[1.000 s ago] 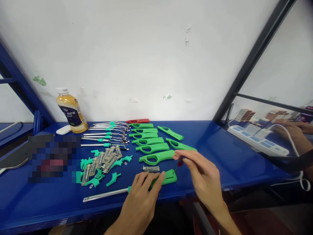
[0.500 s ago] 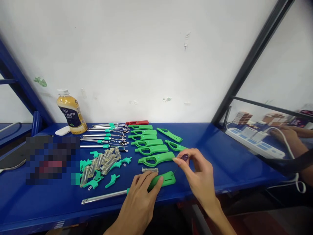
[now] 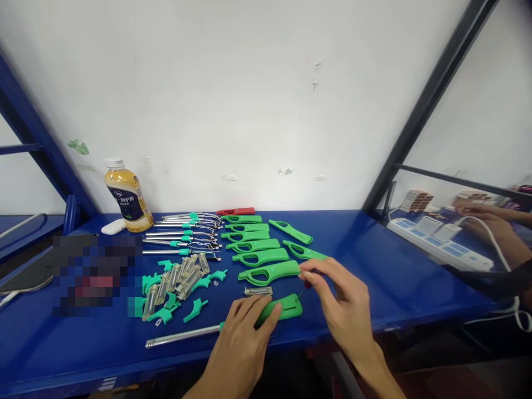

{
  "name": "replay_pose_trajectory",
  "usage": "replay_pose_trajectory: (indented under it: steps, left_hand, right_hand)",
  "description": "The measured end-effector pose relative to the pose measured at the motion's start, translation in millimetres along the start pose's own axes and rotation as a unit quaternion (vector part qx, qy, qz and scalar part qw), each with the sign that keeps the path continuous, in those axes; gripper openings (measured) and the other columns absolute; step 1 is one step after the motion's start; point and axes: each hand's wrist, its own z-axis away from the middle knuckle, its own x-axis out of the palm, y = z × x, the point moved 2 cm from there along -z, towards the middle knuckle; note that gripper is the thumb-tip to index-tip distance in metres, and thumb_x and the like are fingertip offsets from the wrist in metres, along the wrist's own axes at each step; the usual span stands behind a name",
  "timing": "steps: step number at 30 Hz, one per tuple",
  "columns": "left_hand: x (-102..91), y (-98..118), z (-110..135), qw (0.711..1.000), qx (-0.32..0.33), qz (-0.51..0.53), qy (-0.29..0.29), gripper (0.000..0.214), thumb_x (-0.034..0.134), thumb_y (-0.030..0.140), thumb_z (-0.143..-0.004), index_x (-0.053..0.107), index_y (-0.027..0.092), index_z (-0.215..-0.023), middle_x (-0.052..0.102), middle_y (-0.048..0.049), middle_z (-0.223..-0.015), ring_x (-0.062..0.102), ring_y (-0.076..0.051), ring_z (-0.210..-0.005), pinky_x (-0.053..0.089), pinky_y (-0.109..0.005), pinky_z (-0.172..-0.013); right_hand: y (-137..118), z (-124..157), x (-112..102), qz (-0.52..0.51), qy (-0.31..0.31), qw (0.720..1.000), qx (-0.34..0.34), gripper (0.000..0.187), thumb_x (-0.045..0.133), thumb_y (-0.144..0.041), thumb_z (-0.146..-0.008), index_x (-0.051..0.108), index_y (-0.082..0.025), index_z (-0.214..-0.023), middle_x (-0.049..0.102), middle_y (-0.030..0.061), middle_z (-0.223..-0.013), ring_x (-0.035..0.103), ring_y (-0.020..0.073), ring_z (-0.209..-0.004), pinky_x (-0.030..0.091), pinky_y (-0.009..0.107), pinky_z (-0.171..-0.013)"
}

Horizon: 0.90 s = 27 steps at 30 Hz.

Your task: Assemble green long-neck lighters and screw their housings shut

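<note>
My left hand [image 3: 240, 338] presses a green lighter handle [image 3: 291, 306] down near the table's front edge, thumb and fingers closed round it. A long metal lighter tube [image 3: 183, 336] sticks out to the left from under that hand. In a pinch of thumb and fingers, my right hand [image 3: 343, 296] holds a small screwdriver [image 3: 307, 284] with a dark red handle. Its thin shaft slants down to the right end of the green handle. Just behind my left fingers lies a clear fuel tank [image 3: 258, 291]. Several green lighter shells [image 3: 270, 271] lie in a column behind it.
Metal tubes with wires [image 3: 174, 244] lie at the back left. Before them are clear tanks [image 3: 189, 280] and teal triggers [image 3: 195, 309] in a pile. A drink bottle [image 3: 129, 199] stands by the wall. To the right are a power strip [image 3: 440, 244] and another person's hand [image 3: 486, 224].
My right hand has tipped the screwdriver and brought it slightly down, its shaft now at the end of the green handle. The left hand keeps its hold; the view has shifted slightly.
</note>
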Motion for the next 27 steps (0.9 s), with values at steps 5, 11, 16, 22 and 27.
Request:
replay_pose_trajectory:
  steps: [5,11,16,22,27]
  left_hand:
    - [-0.8,2,-2,1.0,0.015,-0.013,0.018,0.051,0.043,-0.006,-0.094,0.07,0.017,-0.132,0.079,-0.0117,-0.119,0.075,-0.026,-0.108,0.061,-0.042,-0.087]
    - [-9.2,7,3,0.997,0.061,-0.042,0.035,0.053,0.035,-0.004,-0.098,0.07,0.016,-0.133,0.08,-0.0125,-0.119,0.073,-0.026,-0.112,0.058,-0.043,-0.093]
    - [-26.0,17,-6,0.99,0.122,-0.059,0.022,0.04,0.038,0.028,-0.115,0.07,0.017,-0.137,0.077,-0.0117,-0.129,0.07,-0.028,-0.12,0.058,-0.044,-0.101]
    - [-38.5,33,-38,0.983,0.17,-0.053,0.044,0.036,0.044,0.027,-0.115,0.071,0.018,-0.136,0.075,-0.0105,-0.137,0.067,-0.027,-0.131,0.059,-0.044,-0.109]
    - [-43.6,30,-19,0.989,0.132,-0.012,0.061,0.027,0.061,0.016,-0.107,0.073,0.022,-0.131,0.08,-0.0076,-0.122,0.074,-0.024,-0.122,0.058,-0.038,-0.111]
  right_hand:
    - [-2,2,-20,-0.011,0.098,0.995,-0.001,0.021,0.058,-0.021,-0.109,0.075,-0.031,-0.116,0.071,-0.0006,-0.092,0.066,0.0155,-0.08,0.054,0.028,-0.071]
    - [-2,7,-56,0.038,0.085,0.994,0.061,0.026,0.05,-0.032,-0.113,0.069,-0.026,-0.096,0.058,-0.0026,-0.077,0.055,0.0118,-0.065,0.044,0.022,-0.057]
    - [-4,26,-47,0.056,-0.097,0.989,0.093,0.025,0.064,-0.044,-0.105,0.083,-0.031,-0.094,0.08,-0.0021,-0.085,0.077,0.0181,-0.075,0.061,0.022,-0.068]
    - [5,35,-54,0.062,-0.151,0.978,0.133,0.038,0.067,-0.062,-0.098,0.087,-0.03,-0.099,0.085,0.0022,-0.094,0.082,0.0252,-0.082,0.066,0.027,-0.067]
    - [68,19,-113,0.157,-0.098,0.951,0.248,0.055,0.059,-0.071,-0.099,0.083,-0.022,-0.101,0.082,0.0043,-0.087,0.08,0.0286,-0.087,0.066,0.032,-0.074]
